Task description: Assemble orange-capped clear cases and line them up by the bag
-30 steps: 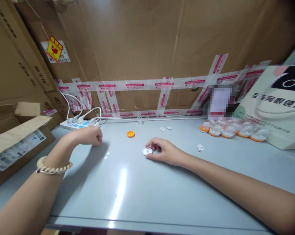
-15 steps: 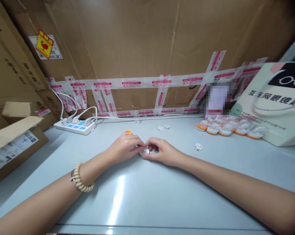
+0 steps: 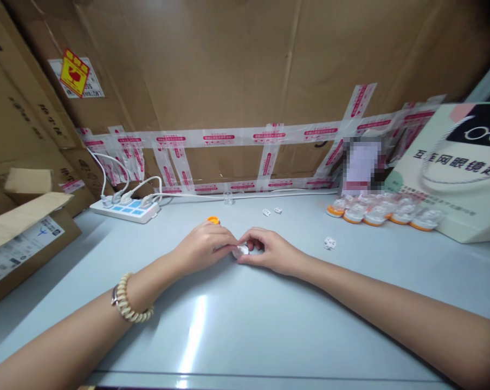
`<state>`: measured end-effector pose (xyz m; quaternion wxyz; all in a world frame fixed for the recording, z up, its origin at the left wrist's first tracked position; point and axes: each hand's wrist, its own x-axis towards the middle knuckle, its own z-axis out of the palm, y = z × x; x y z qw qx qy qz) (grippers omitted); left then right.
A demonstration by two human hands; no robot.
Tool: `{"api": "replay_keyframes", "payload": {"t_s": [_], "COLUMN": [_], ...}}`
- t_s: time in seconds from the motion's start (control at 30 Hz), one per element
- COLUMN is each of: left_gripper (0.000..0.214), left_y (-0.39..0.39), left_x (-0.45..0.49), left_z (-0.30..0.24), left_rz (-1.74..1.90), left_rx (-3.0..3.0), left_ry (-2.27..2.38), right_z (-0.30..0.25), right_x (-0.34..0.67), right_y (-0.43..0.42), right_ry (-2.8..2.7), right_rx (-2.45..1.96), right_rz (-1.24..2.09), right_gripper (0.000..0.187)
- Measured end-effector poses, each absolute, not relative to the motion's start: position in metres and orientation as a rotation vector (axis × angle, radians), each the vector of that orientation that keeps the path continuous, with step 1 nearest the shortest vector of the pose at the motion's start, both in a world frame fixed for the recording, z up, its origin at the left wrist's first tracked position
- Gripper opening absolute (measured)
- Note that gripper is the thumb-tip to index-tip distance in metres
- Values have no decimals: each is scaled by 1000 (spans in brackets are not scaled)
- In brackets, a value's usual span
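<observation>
In the middle of the table, my right hand (image 3: 268, 251) is closed around a small clear plastic cup (image 3: 241, 251), thumb on the near side and fingers on the far side. My left hand (image 3: 209, 244) meets it from the left, fingers pressed together at the cup's rim; whatever they pinch is hidden. Just beyond the left hand sits an orange cap (image 3: 213, 220). Farther back stands another clear cup (image 3: 227, 199). Small white pieces with dark marks lie to the right: one (image 3: 266, 213), a second (image 3: 278, 210) and a larger cluster (image 3: 330, 243).
Several clear domes with orange bases (image 3: 375, 218) stand in a group at the right, before a paper bag (image 3: 448, 200). A white power strip (image 3: 125, 210) with plugged-in cables lies back left. An open carton (image 3: 29, 244) is at the left edge; a large taped cardboard box (image 3: 212, 70) forms the back.
My left hand has shifted slightly, with its wrist a little lower and to the left, so more of the orange cap shows. My right hand stays around the clear cup.
</observation>
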<state>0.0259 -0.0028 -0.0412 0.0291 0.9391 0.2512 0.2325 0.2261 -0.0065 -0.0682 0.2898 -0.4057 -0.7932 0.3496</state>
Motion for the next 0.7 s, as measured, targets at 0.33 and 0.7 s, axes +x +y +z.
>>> {"api": "replay_keyframes", "payload": {"t_s": [0.33,0.7], "left_gripper": [14,16], "left_y": [-4,-3], "left_x": [27,26], "left_z": [-50,-56], "left_rz": [753,836], "left_rx": [2714,2725], "left_ry": [801,848], "right_z": [-73,-71], "right_x": [223,223], "right_y": [-5,-11], "right_ry": [-1962,-1922], "right_rx": [-1054,-1087], "right_rz": [967,912], "right_gripper": [12,14]}}
